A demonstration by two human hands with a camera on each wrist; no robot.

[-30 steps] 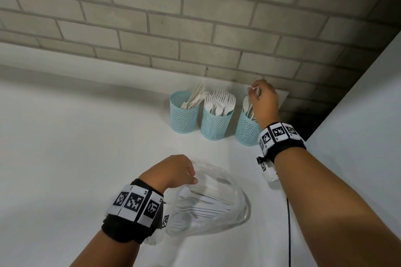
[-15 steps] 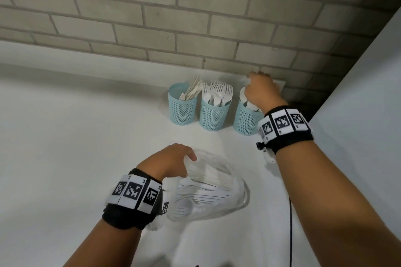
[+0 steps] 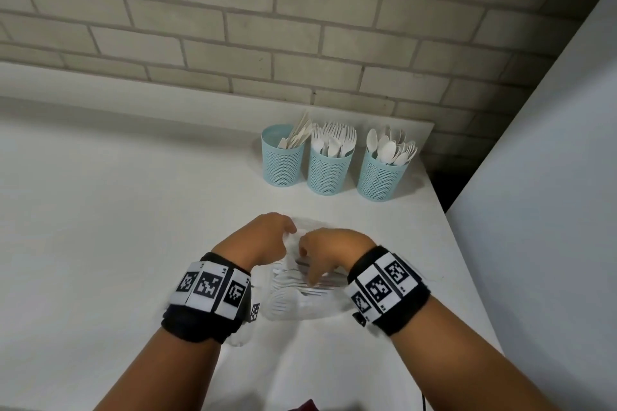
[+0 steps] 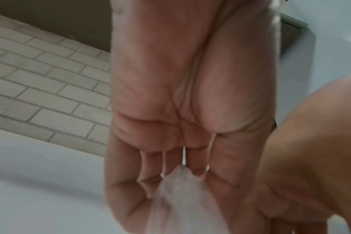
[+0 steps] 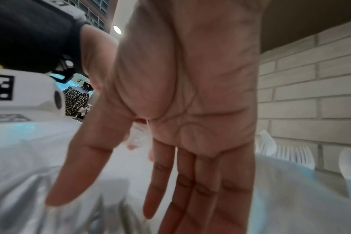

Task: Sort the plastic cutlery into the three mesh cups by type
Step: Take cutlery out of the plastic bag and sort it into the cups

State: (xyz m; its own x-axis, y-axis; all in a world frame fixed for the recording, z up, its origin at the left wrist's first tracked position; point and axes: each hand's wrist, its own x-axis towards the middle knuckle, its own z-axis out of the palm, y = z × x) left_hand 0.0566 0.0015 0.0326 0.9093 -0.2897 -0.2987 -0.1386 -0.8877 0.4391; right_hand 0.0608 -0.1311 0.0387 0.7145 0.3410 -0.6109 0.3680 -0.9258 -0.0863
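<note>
Three teal mesh cups stand at the back of the white table: the left cup (image 3: 283,160) holds knives, the middle cup (image 3: 328,170) forks, the right cup (image 3: 380,177) spoons. A clear plastic bag (image 3: 300,300) with white cutlery inside lies in front of me. My left hand (image 3: 287,233) pinches the bag's upper edge; the left wrist view shows its fingers (image 4: 150,178) curled on the plastic (image 4: 178,202). My right hand (image 3: 310,272) reaches into the bag's mouth with straight fingers (image 5: 190,190) and holds nothing.
A brick wall (image 3: 300,27) runs behind the cups. The table edge (image 3: 467,277) falls off at the right, next to a pale panel (image 3: 551,177). Bare white tabletop (image 3: 117,227) spreads to the left of the bag.
My right hand has left the spoon cup and come back down to the bag's mouth, empty. My left hand still holds the bag.
</note>
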